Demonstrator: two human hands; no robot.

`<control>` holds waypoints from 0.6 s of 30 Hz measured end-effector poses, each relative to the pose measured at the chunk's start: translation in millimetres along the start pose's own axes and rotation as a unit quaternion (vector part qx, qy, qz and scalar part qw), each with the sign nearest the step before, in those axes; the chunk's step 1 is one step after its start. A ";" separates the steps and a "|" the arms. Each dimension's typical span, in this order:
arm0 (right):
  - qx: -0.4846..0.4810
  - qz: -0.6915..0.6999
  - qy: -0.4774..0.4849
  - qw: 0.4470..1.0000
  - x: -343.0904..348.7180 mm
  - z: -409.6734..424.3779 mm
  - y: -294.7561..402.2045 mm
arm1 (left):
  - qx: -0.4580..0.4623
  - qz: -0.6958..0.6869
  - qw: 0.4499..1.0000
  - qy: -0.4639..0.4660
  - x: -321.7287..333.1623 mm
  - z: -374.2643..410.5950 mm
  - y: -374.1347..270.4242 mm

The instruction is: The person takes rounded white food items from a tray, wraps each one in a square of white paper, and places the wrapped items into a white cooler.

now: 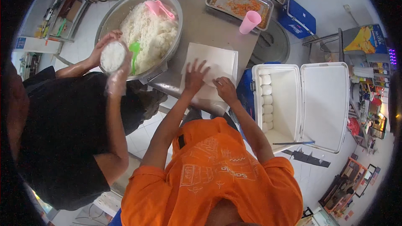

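A stack of white paper sheets point(224, 55) lies on the metal table in front of me. My left hand point(195, 77) rests on the paper with its fingers spread, holding nothing. Just to its right, my right hand point(225, 88) has its fingers curled and pinches a sheet of the paper. Between the two hands the sheet is pale and blurred, so its exact edge is hard to make out.
At left a co-worker's hands hold a bowl of rice point(113, 57) beside a large metal pot point(105, 22) of rice with a pink scoop point(158, 8) and green spoon point(134, 51). A pink cup point(250, 22) stands near food trays point(216, 4). An open cooler point(284, 100) holds white packets point(267, 90).
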State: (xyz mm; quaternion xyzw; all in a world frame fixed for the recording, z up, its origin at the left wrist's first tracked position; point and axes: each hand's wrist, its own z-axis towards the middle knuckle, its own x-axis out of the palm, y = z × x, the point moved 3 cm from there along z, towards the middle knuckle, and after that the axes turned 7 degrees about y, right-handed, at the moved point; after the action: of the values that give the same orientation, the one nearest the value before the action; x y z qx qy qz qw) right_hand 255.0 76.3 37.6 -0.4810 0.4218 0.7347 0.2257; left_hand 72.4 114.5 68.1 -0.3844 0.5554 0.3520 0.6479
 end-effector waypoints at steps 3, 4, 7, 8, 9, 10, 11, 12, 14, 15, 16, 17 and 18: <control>-0.023 -0.011 0.006 1.000 5.7 -0.2 -6.9 | -0.226 -0.194 0.951 -0.089 73.6 -38.1 79.0; -0.016 -0.016 0.015 1.000 3.0 -2.8 -11.8 | -0.249 -0.167 0.948 -0.106 46.3 -39.5 76.1; 0.010 0.013 0.030 0.999 -7.4 0.6 -7.0 | -0.066 -0.284 0.938 -0.186 -5.0 -24.8 30.6; 0.025 0.048 0.029 0.998 -6.6 4.0 -2.1 | 0.004 -0.234 0.963 -0.130 20.8 -27.3 14.5; 0.053 0.073 0.027 0.996 -5.0 3.2 -8.1 | 0.041 -0.207 0.977 -0.019 11.0 -11.3 -9.4; 0.151 0.185 0.022 0.971 4.1 0.4 -14.6 | 0.004 -0.261 0.963 -0.067 37.3 -17.0 -4.3; 0.246 0.292 0.015 0.924 18.1 -0.3 -15.8 | -0.032 -0.313 0.942 -0.115 62.8 -20.5 4.1; 0.338 0.389 0.000 0.857 29.7 -0.9 -29.1 | -0.091 -0.393 0.913 -0.057 75.1 -8.3 19.6; 0.366 0.272 0.004 0.890 30.7 11.3 -44.5 | -0.217 -0.525 0.820 0.074 90.5 -5.7 53.1; 0.376 0.213 0.007 0.902 30.7 16.2 -47.6 | -0.175 -0.443 0.879 0.019 79.0 5.9 56.2; 0.299 0.088 -0.139 0.940 14.5 23.9 -33.4 | -0.129 -0.356 0.925 -0.034 60.6 20.5 54.2; 0.269 0.088 -0.093 0.955 10.6 28.7 -27.6 | -0.079 -0.295 0.952 -0.031 55.0 28.3 54.7; 0.240 0.083 -0.052 0.966 5.6 35.7 -29.4 | -0.025 -0.234 0.971 -0.033 49.6 37.8 53.1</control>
State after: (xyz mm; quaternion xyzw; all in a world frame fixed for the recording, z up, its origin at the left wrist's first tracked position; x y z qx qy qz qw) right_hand 255.8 121.7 27.2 -0.3374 0.6119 0.6518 0.2946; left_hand 49.2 173.8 16.6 -0.5077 0.4193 0.2165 0.7208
